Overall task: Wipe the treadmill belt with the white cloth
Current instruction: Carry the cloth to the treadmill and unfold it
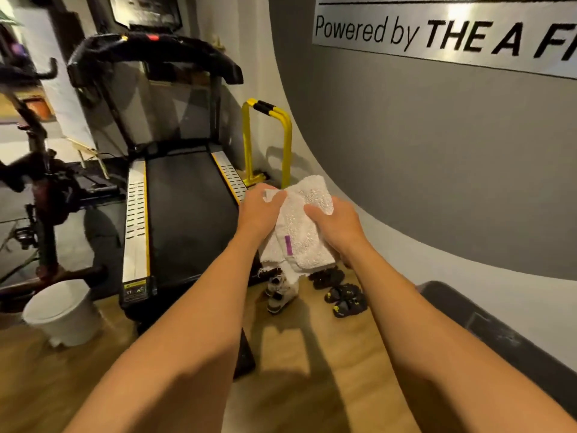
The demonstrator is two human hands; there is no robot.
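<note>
Gripping the white cloth (299, 226) in mid-air, right of the treadmill belt (190, 214), both hands closed on it: left hand (259, 210) at its upper corner, right hand (335, 228) along its edge. Soft, light terry probably needed bunching into a pad.

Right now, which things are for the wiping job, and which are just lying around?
For the job: white cloth, gripped by left hand and right hand; treadmill belt.
Just lying about: white bin, dark shoes, exercise bike, yellow bar.
</note>
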